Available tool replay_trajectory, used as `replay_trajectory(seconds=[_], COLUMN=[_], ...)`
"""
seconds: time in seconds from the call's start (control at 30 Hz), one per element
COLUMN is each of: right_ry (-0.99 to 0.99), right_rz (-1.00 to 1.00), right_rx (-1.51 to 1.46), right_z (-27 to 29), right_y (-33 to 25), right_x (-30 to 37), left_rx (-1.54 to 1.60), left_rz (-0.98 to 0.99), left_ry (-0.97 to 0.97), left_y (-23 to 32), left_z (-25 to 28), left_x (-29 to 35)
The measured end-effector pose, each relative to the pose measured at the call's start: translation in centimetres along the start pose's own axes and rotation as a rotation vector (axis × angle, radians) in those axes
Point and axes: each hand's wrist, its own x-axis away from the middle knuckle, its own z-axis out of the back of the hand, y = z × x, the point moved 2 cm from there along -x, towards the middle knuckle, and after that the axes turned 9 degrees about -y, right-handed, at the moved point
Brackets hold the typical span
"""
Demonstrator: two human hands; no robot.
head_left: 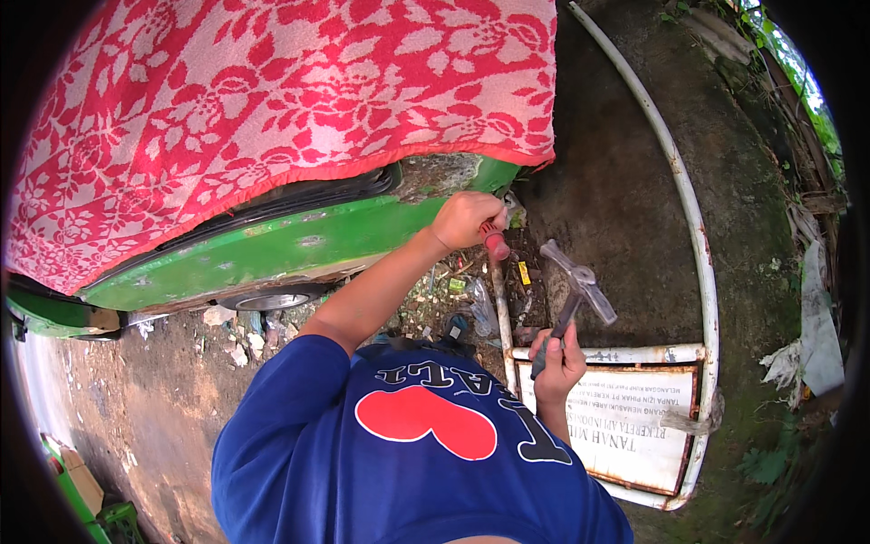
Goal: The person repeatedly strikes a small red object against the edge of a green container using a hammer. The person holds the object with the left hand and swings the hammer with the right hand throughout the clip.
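1. Head view: the left hand (460,220) wraps its fingers around a red-handled tool (495,241) by the green vehicle's (353,232) right end; the tool's tip is hidden.
2. The right hand (560,370) curls around a hammer (582,279), right of the vehicle and apart from it.
3. Red-patterned cloth (299,109) drapes the vehicle.
4. Right of the vehicle lies a white pipe frame (699,227).

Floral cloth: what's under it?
Past the lower edge of the cloth: a green panel, a dark strip above it, and a worn patch near the left hand. Whatever lies under the cloth itself is covered and can't be seen.
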Motion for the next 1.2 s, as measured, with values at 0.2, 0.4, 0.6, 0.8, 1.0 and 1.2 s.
replay_trajectory(seconds=[0.2,0.4,0.6,0.8,1.0,1.2], right_ry=[-0.135,0.019,0.023,0.01,0.03,0.026], right_rz=[-0.084,-0.072,-0.15,-0.127,0.107,0.029], right_rx=[0.243,-0.047,-0.039,-0.026,0.039,-0.009], right_z=[-0.3,1.0,1.5,1.3,0.4,0.5], right_y=[0.5,0.4,1.1,1.1,-0.6,-1.6], right_x=[-1.4,0.1,0.4,0.2,0.4,-1.1], left_rx=[0.028,-0.031,-0.011,-0.002,0.022,0.019], left_rz=[-0.068,-0.058,-0.09,-0.028,-0.04,0.006], left_ry=[0.028,0.072,0.082,0.015,0.022,0.037], left_y=[0.4,0.5,1.1,0.3,0.0,-0.1], left_z=[-1.0,-0.5,0.1,-0.2,0.0,-0.3], left_x=[-0.3,0.2,-0.5,-0.4,-1.0,-0.6])
